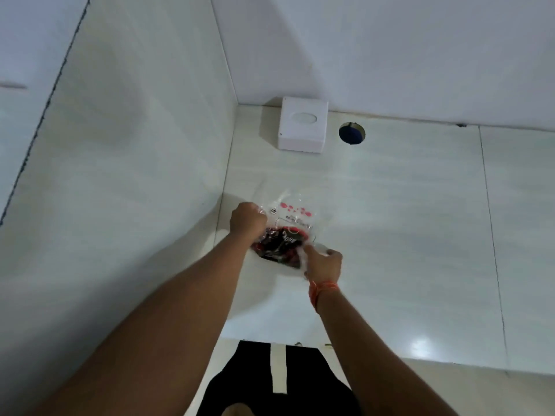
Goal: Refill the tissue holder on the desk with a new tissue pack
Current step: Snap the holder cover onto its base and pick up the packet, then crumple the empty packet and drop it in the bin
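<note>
A tissue pack point(285, 232) in clear plastic with red and black print lies on the white desk point(390, 235), near its left edge. My left hand point(247, 219) is closed on the wrapper's far left corner. My right hand point(322, 265) is closed on the wrapper's near right edge, with an orange thread around the wrist. The plastic looks stretched and blurred between the two hands. A white square tissue holder point(302, 124) with an oval slot on top stands at the back of the desk against the wall, apart from both hands.
A round cable hole point(352, 133) with a dark blue inside sits just right of the holder. A white partition wall point(135, 175) rises along the desk's left side. The desk's front edge runs below my arms, with dark clothing beneath.
</note>
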Motion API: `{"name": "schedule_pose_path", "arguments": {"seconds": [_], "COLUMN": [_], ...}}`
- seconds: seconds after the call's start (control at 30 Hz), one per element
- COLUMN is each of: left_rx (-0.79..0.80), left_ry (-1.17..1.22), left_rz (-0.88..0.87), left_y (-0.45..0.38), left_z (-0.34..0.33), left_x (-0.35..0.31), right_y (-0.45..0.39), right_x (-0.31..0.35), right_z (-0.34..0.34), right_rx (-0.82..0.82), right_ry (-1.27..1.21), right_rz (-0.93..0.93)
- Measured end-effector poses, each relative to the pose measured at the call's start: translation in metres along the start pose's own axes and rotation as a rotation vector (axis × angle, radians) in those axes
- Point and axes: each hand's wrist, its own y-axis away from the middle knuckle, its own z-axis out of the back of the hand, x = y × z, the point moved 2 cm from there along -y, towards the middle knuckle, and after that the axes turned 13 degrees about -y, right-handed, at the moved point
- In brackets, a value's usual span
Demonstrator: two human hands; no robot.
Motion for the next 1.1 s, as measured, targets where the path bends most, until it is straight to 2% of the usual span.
{"name": "schedule_pose_path", "arguments": {"seconds": [0.13,0.23,0.37,0.47,0.57,0.63,0.73,0.8,0.87,0.97,1.03,1.1], "left_rx": [0.176,0.256,0.305,0.264,0.294,0.386,0.607,0.769,0.928,1.066,1.042,0.866], "left_ry": [0.398,0.684,0.806,0.871,0.938,1.019,1.196,1.083,0.791,0.419,0.423,0.573], "left_rz": [0.065,0.107,0.031,0.041,0.085,0.148,0.201,0.137,-0.01,-0.234,-0.225,-0.174], "left_y": [0.008,0.02,0.027,0.026,0.026,0.027,0.026,0.022,0.03,0.052,0.056,0.051], "left_z": [-0.017,-0.013,-0.006,0.002,0.006,0.01,0.019,0.024,0.023,0.011,-0.001,-0.01], "left_x": [0.026,0.037,0.035,0.025,0.019,0.021,0.029,0.025,0.007,-0.028,-0.039,-0.044], "right_y": [-0.019,-0.027,-0.034,-0.04,-0.046,-0.046,-0.046,-0.042,-0.038,-0.03,-0.025,-0.023], "right_x": [0.011,0.04,0.069,0.086,0.095,0.101,0.113,0.122,0.129,0.134,0.134,0.129], "right_z": [0.0,0.015,0.03,0.033,0.034,0.035,0.04,0.04,0.036,0.026,0.022,0.022], "right_rx": [0.174,0.267,0.451,0.475,0.453,0.465,0.542,0.635,0.735,0.814,0.775,0.675], "right_ry": [-0.026,-0.11,-0.125,-0.169,-0.198,-0.197,-0.124,-0.031,0.049,0.142,0.104,-0.021], "right_rz": [0.044,-0.009,-0.038,0.045,0.076,0.095,0.151,0.171,0.176,0.165,0.14,0.012]}}
